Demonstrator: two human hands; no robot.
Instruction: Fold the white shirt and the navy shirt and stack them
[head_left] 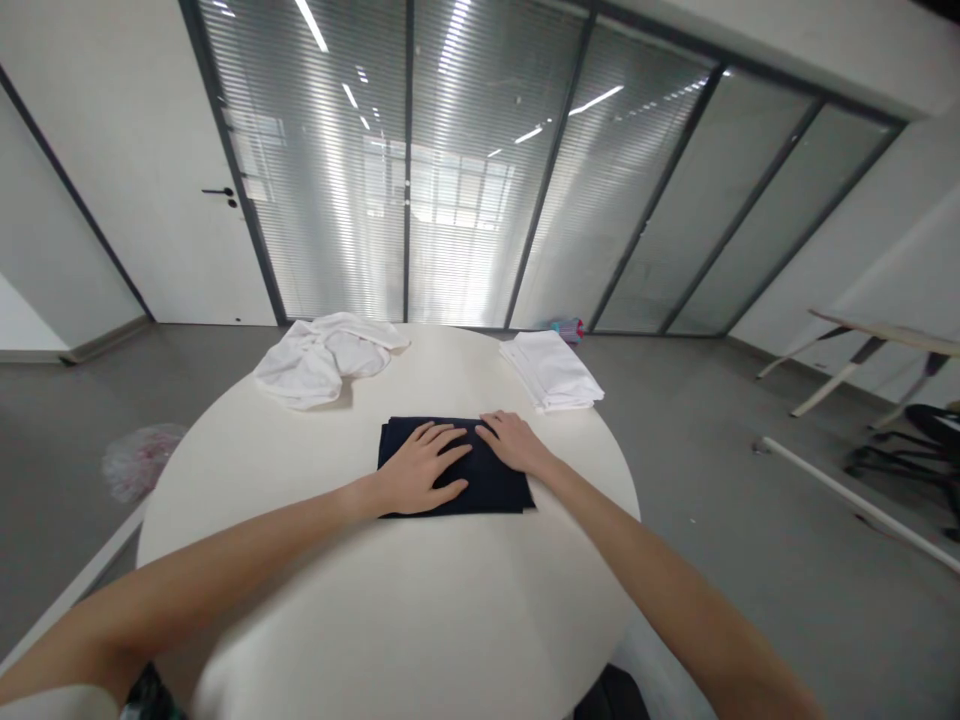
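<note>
A dark navy folded cloth (pixel 487 490) lies flat on the round white table (pixel 420 610), its layers slightly offset at the edges. My left hand (pixel 424 470) rests on the left half of the cloth, palm down with the fingers spread. My right hand (pixel 514 441) lies across its upper right edge, fingers stretched out and a little apart. Neither hand grips anything. Part of the cloth is hidden under both hands.
A crumpled white cloth (pixel 322 358) lies at the table's far left, and folded white cloths (pixel 553 370) at the far right. A clear plastic bag (pixel 141 460) is on the floor at left. Another table (pixel 892 332) and a black chair (pixel 930 440) stand at right.
</note>
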